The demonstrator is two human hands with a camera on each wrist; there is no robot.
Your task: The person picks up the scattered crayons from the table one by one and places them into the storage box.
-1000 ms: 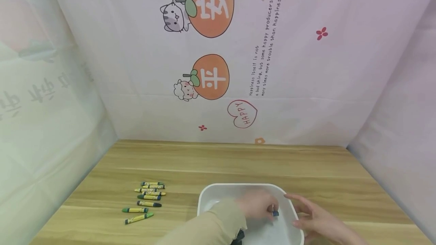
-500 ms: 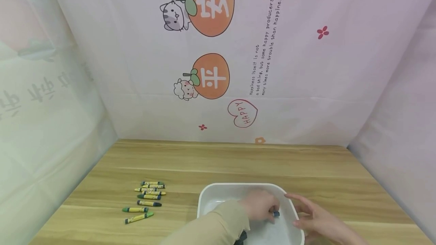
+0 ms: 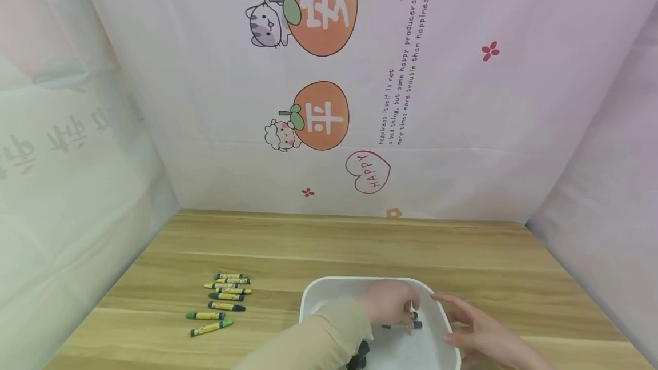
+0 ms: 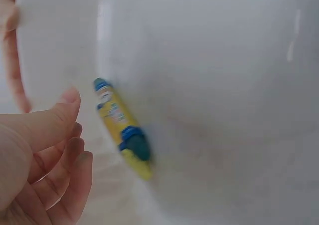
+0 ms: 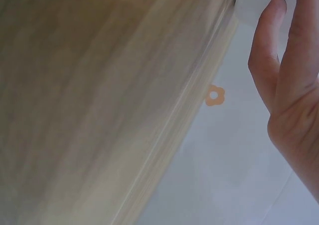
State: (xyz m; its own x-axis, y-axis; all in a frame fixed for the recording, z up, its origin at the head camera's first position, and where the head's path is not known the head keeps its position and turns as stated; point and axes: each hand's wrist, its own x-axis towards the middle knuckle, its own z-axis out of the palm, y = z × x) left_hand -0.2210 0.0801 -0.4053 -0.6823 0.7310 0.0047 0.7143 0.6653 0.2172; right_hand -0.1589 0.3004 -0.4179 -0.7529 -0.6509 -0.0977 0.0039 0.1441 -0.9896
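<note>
In the head view my left hand (image 3: 393, 303) reaches into a white plastic box (image 3: 360, 280). Two yellow-wrapped crayons lie side by side against the inner wall in the left wrist view: one green-tipped crayon (image 4: 119, 119) and one yellow-green-tipped crayon (image 4: 135, 165). My left thumb and fingertips hang just beside them, apart from both, with nothing between them. My right hand (image 3: 480, 333) rests against the outside of the box's right wall, its fingers extended and touching near the rim. In the right wrist view, that hand is only partly in frame.
Several yellow-wrapped crayons (image 3: 226, 297) lie on the wooden table (image 3: 272, 244) left of the box. A black object (image 3: 358, 356) shows under the left sleeve (image 3: 319, 336). Printed white cloth (image 3: 442, 176) stands behind and at both sides.
Earlier a crayon's blue end stuck out of my left fingers. Now the fingers are off it, and two crayons show on the box floor. The right hand has stayed in place.
</note>
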